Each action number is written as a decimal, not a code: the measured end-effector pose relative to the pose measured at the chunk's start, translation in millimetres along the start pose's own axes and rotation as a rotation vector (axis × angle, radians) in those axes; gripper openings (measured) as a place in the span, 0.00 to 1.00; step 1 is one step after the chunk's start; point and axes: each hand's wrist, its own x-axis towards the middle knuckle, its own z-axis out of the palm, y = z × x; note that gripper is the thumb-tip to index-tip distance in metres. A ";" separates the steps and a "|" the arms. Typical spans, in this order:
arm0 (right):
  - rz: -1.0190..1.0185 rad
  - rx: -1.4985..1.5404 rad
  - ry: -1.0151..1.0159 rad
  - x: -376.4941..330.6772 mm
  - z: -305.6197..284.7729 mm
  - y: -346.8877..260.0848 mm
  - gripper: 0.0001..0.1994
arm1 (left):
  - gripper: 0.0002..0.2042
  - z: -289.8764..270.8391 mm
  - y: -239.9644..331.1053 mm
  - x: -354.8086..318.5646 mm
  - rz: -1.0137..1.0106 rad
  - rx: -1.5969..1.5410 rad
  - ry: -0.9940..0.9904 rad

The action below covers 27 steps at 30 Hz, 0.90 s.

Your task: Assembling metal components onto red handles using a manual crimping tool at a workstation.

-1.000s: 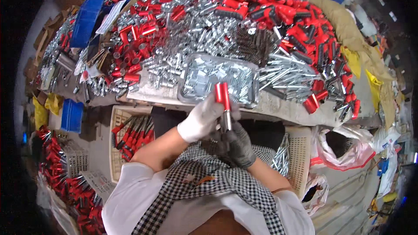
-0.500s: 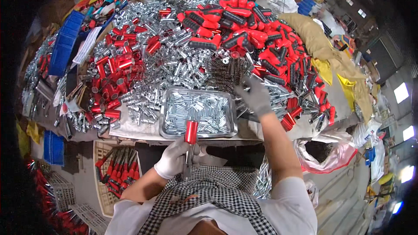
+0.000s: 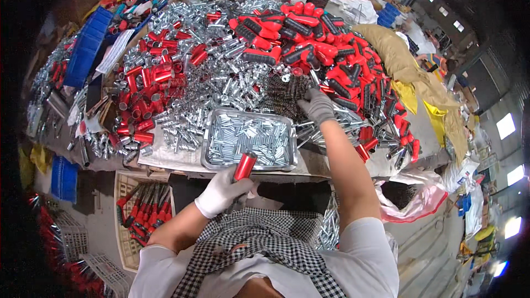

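My L white-gloved hand (image 3: 221, 192) fingers wrapped round red metal tube (image 3: 244, 166); R grey-gloved hand (image 3: 316, 105) fingertips pinching into dark coil-spring pile (image 3: 282, 95); I'd lift one spring only.

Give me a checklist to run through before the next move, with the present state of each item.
1. Left hand grips the red tube: ok.
2. Tube's open end points up toward the metal tray: ok.
3. Right hand is on the pile of dark springs: ok.
4. A spring is pinched in the fingers: cannot tell.
5. Tray holds silver pins: ok.
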 end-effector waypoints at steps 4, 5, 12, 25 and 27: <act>-0.048 0.041 0.058 10.3 4.8 27.2 0.24 | 0.09 10.9 8.5 -9.2 0.064 0.098 -0.013; -0.093 0.026 0.074 11.8 3.0 45.9 0.22 | 0.09 13.8 16.5 -12.4 0.066 0.142 -0.025; -0.357 0.499 0.194 -51.2 -46.0 -20.5 0.19 | 0.13 7.3 29.0 -20.8 -0.016 0.392 0.124; -0.585 0.407 -0.264 -192.4 -42.8 -96.1 0.26 | 0.14 3.4 -2.0 24.8 0.529 1.174 0.195; -0.626 0.436 -0.143 -190.0 -37.1 -94.4 0.31 | 0.14 5.2 5.1 28.9 0.583 1.171 0.116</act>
